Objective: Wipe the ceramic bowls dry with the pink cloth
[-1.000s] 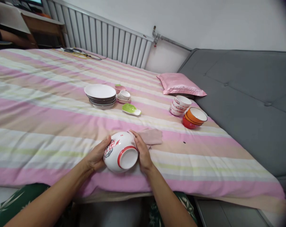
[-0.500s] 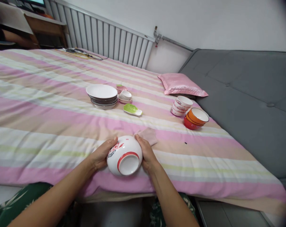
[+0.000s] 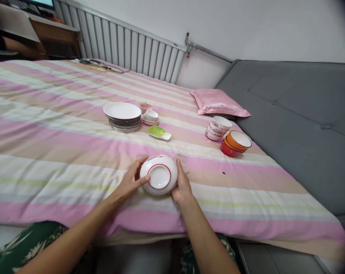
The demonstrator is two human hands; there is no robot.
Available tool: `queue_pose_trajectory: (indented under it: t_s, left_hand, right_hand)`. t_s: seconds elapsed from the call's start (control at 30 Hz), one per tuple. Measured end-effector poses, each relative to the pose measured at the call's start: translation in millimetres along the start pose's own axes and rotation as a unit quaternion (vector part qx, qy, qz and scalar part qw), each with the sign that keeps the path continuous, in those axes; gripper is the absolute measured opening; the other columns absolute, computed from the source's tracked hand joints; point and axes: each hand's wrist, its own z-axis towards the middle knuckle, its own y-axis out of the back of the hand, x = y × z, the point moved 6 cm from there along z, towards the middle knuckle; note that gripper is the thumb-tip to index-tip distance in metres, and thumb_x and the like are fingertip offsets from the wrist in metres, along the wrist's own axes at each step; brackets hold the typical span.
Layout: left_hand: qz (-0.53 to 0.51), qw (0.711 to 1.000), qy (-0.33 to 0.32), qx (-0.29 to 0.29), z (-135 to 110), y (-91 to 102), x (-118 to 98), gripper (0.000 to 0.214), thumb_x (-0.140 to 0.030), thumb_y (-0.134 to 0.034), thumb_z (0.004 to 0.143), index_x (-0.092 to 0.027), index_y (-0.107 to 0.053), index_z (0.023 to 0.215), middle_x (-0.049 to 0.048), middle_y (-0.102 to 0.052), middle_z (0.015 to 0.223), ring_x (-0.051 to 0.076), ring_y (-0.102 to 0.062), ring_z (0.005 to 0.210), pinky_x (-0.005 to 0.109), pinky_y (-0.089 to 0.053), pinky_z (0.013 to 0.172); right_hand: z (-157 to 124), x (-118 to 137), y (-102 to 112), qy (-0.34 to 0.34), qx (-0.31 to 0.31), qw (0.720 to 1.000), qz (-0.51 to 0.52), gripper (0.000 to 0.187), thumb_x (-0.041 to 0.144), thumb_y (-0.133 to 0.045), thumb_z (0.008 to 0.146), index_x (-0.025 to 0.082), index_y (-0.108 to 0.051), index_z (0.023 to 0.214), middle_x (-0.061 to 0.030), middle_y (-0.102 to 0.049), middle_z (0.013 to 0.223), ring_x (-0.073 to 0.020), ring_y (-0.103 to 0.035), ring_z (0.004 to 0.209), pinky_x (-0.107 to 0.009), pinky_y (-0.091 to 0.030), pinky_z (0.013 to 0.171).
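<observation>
Between my two hands is a white bowl (image 3: 159, 177) with a red ring round its foot and a red and black pattern on its side. Its base faces me, and its inside is hidden. My left hand (image 3: 134, 177) grips the left side, with the thumb by the foot ring. My right hand (image 3: 182, 182) holds the right side, fingers partly behind the bowl. A pale pink cloth (image 3: 182, 163) shows just behind the bowl and my right hand; whether my fingers hold it, I cannot tell.
Beyond the bowl are a stack of plates (image 3: 122, 111), small white dishes (image 3: 151, 116), pink dishes (image 3: 146, 108) and a green dish (image 3: 158, 132). Patterned white bowls (image 3: 218, 128) and orange and red bowls (image 3: 237, 141) stand right. A pink pillow (image 3: 219, 102) lies behind on the striped bedspread (image 3: 75, 160).
The bowl has turned so its foot faces me more squarely, and has moved slightly up and right. My left thumb has shifted from its upper edge to near the foot ring.
</observation>
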Motion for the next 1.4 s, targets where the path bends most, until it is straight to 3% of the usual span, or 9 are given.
queue_pose_trajectory:
  t_s: [0.2,0.4,0.6,0.7,0.9,1.07,1.2,1.3,1.4]
  left_hand:
    - [0.205,0.971,-0.113,-0.054,-7,-1.4,-5,0.104,-0.035,-0.089,0.046,-0.018,-0.041,0.136,0.0163,-0.037,0.146,0.037,-0.028,0.137,0.047,-0.017,0.114]
    - [0.264,0.944,-0.181,-0.083,-14,-5.1,-17,0.098,-0.039,-0.087,0.05,-0.018,-0.042,0.134,0.0176,-0.038,0.143,0.037,-0.029,0.136,0.049,-0.02,0.113]
    - [0.384,0.89,-0.243,-0.048,-22,-12.4,-20,0.09,-0.039,-0.079,0.063,-0.018,-0.035,0.139,0.0175,-0.038,0.145,0.037,-0.028,0.137,0.049,-0.017,0.114]
    - [0.384,0.89,-0.242,-0.041,-22,-11.3,-22,0.085,-0.034,-0.076,0.065,-0.02,-0.037,0.139,0.0149,-0.038,0.146,0.036,-0.032,0.135,0.047,-0.021,0.114]
    - [0.285,0.94,-0.153,-0.106,-9,10.9,-25,0.094,-0.027,-0.082,0.052,-0.02,-0.04,0.137,0.012,-0.045,0.141,0.036,-0.035,0.133,0.044,-0.024,0.113]
    - [0.223,0.954,-0.119,-0.16,-2,34.1,-21,0.095,-0.018,-0.082,0.048,-0.018,-0.043,0.136,0.0113,-0.047,0.138,0.036,-0.041,0.128,0.04,-0.031,0.109]
    - [0.283,0.939,-0.132,-0.142,-3,33.1,-21,0.097,-0.017,-0.077,0.053,-0.017,-0.036,0.141,0.0121,-0.045,0.14,0.035,-0.042,0.128,0.04,-0.032,0.108]
    - [0.325,0.925,-0.159,-0.115,-4,25.4,-25,0.096,-0.017,-0.074,0.055,-0.015,-0.033,0.142,0.0133,-0.043,0.142,0.035,-0.039,0.13,0.041,-0.029,0.109]
    - [0.346,0.916,-0.174,-0.108,-4,21.9,-27,0.095,-0.017,-0.073,0.056,-0.014,-0.032,0.142,0.0144,-0.042,0.143,0.035,-0.039,0.13,0.042,-0.028,0.11]
  right_hand:
    - [-9,-1,-7,0.06,-0.013,0.996,0.059,0.039,0.052,-0.061,0.079,0.021,-0.064,0.102,-0.0026,-0.072,0.104,-0.0192,-0.067,0.095,-0.032,-0.055,0.079]
    - [-22,-7,-28,0.023,0.08,0.993,0.082,0.04,0.049,-0.063,0.079,0.021,-0.062,0.107,-0.0052,-0.07,0.111,-0.0224,-0.065,0.105,-0.041,-0.053,0.089]
    - [-30,-9,-35,0.041,0.152,0.987,0.036,0.039,0.049,-0.06,0.082,0.023,-0.062,0.111,-0.0038,-0.069,0.112,-0.02,-0.064,0.105,-0.034,-0.055,0.084]
    - [-31,-14,-36,0.044,0.156,0.986,0.021,0.04,0.051,-0.059,0.082,0.022,-0.063,0.108,-0.0041,-0.07,0.111,-0.0201,-0.064,0.104,-0.033,-0.055,0.083]
    - [-15,-8,-18,0.056,0.07,0.995,0.048,0.029,0.046,-0.066,0.076,0.02,-0.066,0.089,-0.0026,-0.074,0.092,-0.0195,-0.068,0.09,-0.034,-0.054,0.083]
    - [1,25,11,0.057,-0.028,0.994,0.086,0.028,0.044,-0.059,0.081,0.019,-0.066,0.092,-0.004,-0.073,0.088,-0.0201,-0.067,0.088,-0.036,-0.054,0.082]
    - [-1,92,44,0.244,-0.088,0.964,0.064,0.035,0.047,-0.048,0.085,0.022,-0.063,0.102,-0.0025,-0.07,0.101,-0.0171,-0.065,0.097,-0.036,-0.051,0.089]
    - [-21,136,71,0.447,-0.153,0.879,0.062,0.031,0.046,-0.046,0.086,0.028,-0.061,0.106,0.0024,-0.066,0.112,-0.012,-0.061,0.105,-0.03,-0.047,0.095]
    - [-19,135,80,0.423,-0.173,0.886,0.077,0.027,0.046,-0.051,0.083,0.026,-0.062,0.098,0.0026,-0.068,0.099,-0.0118,-0.064,0.091,-0.028,-0.052,0.084]
